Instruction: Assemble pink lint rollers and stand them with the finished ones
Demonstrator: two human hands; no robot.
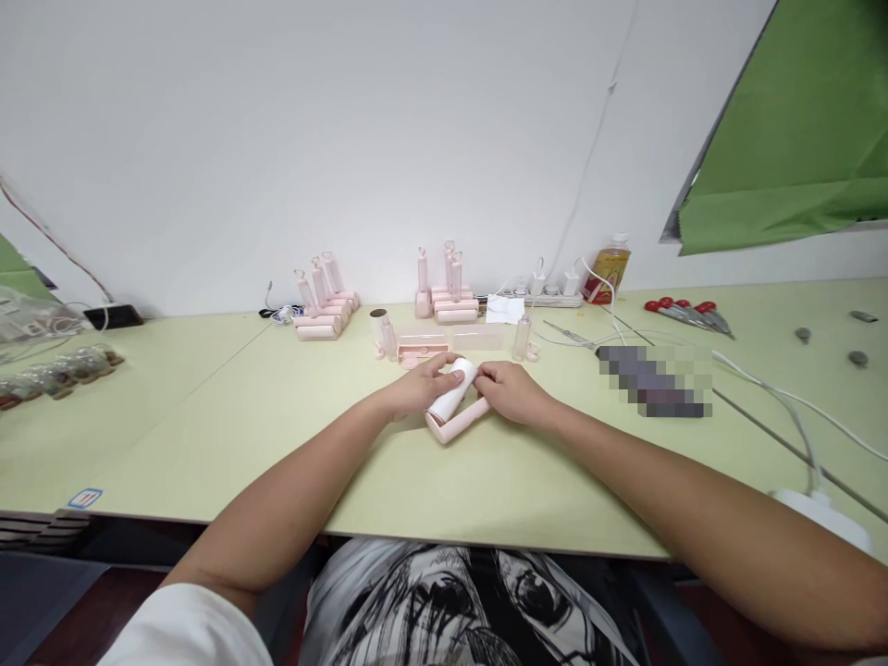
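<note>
Low over the table, both hands hold a lint roller with a white roll (452, 392) and a pale pink frame (456, 425). My left hand (416, 385) wraps the roll from the left, thumb on top. The closed fingers of my right hand (514, 392) pinch the upper right end of the pink frame, beside the roll. Just beyond my hands are an open pink case (423, 352), a clear pinkish cover (478, 339) and two translucent handle pieces, one left (389, 339) and one right (522, 339). A roll with a brown core (378, 319) stands behind the left piece.
Assembled pink lint rollers stand in a left group (320, 313) and a middle group (448, 301) along the wall. To the right are a power strip (555, 299), a bottle (610, 268), scissors (573, 335), red-capped tools (690, 313), a blurred dark object (652, 381) and white cables (783, 393).
</note>
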